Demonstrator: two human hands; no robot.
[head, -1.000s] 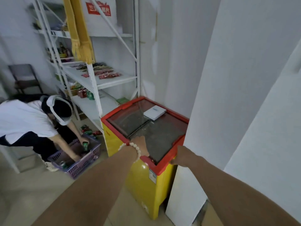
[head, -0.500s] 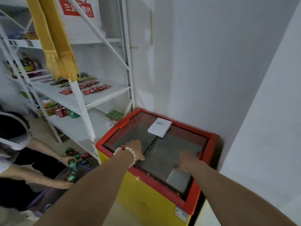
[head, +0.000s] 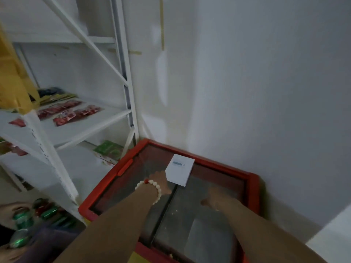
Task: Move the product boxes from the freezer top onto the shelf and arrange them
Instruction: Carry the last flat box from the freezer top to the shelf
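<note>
A flat white product box point(head: 180, 172) with a small blue label lies on the glass top of the red-framed chest freezer point(head: 252, 179), near its far edge. My left hand point(head: 161, 182), a bead bracelet on its wrist, is at the box's near left corner, touching or almost touching it; the fingers are hidden behind the hand. Over the glass to the right, my right hand point(head: 216, 200) hovers a hand's width short of the box, fingers loosely curled, holding nothing. The white metal shelf point(head: 91, 126) stands to the left of the freezer.
Red snack packets point(head: 76, 114) lie on the middle shelf board, and a green carton point(head: 108, 149) sits on the lower one. Green and red cans point(head: 45, 211) and another person's hand appear at the bottom left. White walls close in behind and to the right.
I have stepped closer and the view has swung right and down. Both hands moved forward across the freezer glass; the left one has reached the white box's corner.
</note>
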